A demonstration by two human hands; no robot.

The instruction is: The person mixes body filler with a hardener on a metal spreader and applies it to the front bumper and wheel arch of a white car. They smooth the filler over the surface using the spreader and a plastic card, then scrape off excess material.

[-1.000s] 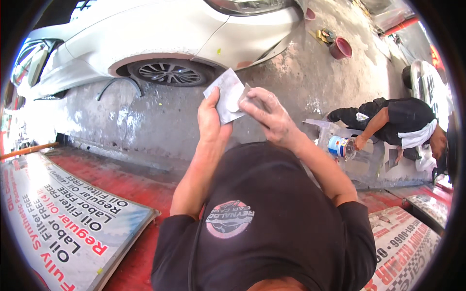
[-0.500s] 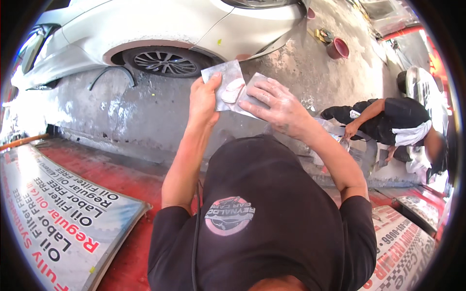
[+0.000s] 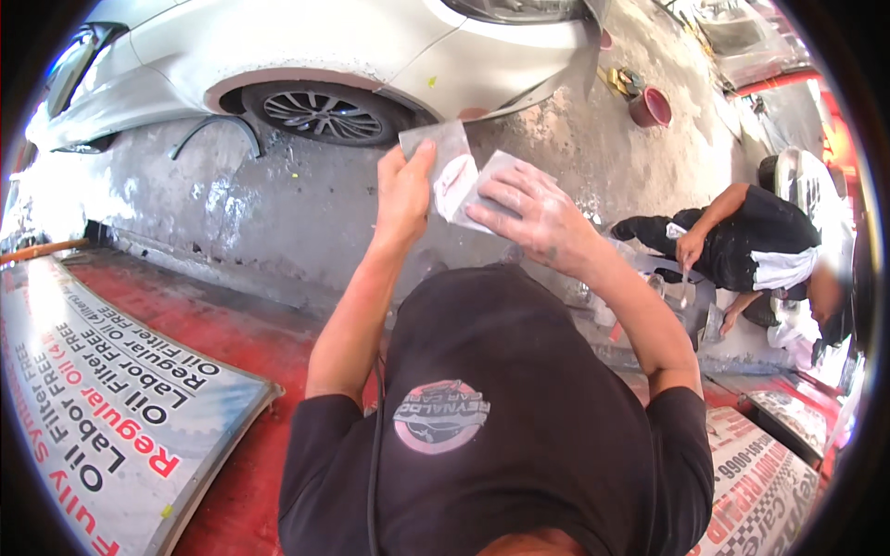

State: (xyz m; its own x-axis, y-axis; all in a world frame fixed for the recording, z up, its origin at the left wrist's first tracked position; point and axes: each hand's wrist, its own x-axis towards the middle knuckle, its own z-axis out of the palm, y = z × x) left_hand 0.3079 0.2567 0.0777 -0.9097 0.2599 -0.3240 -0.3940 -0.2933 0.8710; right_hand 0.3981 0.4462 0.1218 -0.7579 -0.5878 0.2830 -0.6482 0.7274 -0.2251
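My left hand (image 3: 404, 193) grips a flat grey plate (image 3: 443, 141) by its edge, thumb on the upper face. On that plate lies a dollop of white putty (image 3: 454, 183) with a pinkish streak. My right hand (image 3: 542, 211) is closed over a second thin grey piece, a putty spreader (image 3: 495, 167), with its fingers laid along the top. The spreader's lower edge meets or sits just beside the putty; I cannot tell whether it presses into it. Both hands are held up in front of my chest, before the car's wheel (image 3: 324, 113).
A silver car (image 3: 306, 42) stands ahead, with a curved dark trim strip (image 3: 215, 130) on the floor beside it. A red bucket (image 3: 650, 107) is far right. At right a co-worker (image 3: 760, 232) bends low, holding a small tool. Printed panels (image 3: 139, 389) lie at left and right.
Both hands have shifted slightly right in view along with the scene. The spreader has turned against the plate, and the putty is shaped differently. The co-worker's hand has moved.
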